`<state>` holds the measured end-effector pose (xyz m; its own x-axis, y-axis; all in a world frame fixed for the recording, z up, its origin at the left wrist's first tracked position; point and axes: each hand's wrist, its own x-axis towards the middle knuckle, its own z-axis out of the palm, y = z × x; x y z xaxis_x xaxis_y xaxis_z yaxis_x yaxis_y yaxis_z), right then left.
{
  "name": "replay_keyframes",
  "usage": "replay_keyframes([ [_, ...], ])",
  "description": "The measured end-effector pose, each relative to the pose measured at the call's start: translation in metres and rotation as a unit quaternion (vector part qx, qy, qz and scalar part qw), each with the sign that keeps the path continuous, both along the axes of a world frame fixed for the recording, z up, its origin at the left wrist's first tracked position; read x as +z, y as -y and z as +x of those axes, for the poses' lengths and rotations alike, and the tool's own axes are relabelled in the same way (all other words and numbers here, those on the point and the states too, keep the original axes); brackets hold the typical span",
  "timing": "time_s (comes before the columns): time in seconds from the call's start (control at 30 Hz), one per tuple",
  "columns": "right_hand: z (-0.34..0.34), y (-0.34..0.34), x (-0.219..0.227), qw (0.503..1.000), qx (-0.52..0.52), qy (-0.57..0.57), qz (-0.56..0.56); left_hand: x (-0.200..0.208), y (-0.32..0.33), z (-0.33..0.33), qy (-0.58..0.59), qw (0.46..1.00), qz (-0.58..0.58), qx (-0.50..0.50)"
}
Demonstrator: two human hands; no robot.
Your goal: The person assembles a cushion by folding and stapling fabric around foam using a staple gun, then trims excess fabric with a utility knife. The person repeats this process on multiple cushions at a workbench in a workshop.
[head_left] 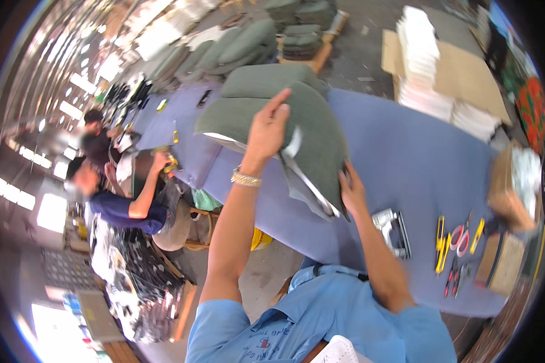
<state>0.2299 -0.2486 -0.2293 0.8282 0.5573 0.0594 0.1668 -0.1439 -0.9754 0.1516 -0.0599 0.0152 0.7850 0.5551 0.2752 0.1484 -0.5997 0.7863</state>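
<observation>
Both the left hand (267, 128) and right hand (352, 192) grip a green cushion (312, 130) above the blue table (406, 157); a staple gun (392, 230) and cutters (460, 239) lie nearby

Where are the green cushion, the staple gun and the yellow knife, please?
green cushion (321, 130): head view, on its fabric top.
staple gun (393, 230): head view, on its metal body.
yellow knife (440, 242): head view, on its handle.

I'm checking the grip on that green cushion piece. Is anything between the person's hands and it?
Nothing visible. The left hand lies directly on the green cushion, and the right hand grips its lower edge. The staple gun and hand tools lie apart on the blue table.
</observation>
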Motion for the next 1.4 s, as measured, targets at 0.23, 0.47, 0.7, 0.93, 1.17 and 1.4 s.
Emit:
replay_keyframes([
  [0.23,-0.035,0.053,0.055,0.972,0.081,-0.054,0.213,0.046,-0.010,0.049,-0.209,0.976,0.056,0.015],
  [0.47,-0.036,0.004,0.139,0.981,0.097,0.005,0.168,-0.001,0.031,0.060,0.005,0.936,0.352,0.010],
  [0.7,-0.036,0.022,0.161,0.973,0.076,-0.039,0.212,0.015,0.050,0.058,0.099,0.905,0.325,-0.255],
  [0.93,0.023,0.035,0.165,0.972,0.036,0.176,0.154,0.009,0.064,0.094,0.112,0.938,0.324,0.046],
  [1.17,0.026,0.068,0.136,0.985,0.109,0.085,0.103,0.031,0.087,0.026,-0.051,0.907,0.416,-0.028],
  [1.4,-0.019,0.071,0.145,0.936,0.308,0.096,0.140,-0.021,0.122,-0.102,-0.015,0.940,0.303,0.158],
])
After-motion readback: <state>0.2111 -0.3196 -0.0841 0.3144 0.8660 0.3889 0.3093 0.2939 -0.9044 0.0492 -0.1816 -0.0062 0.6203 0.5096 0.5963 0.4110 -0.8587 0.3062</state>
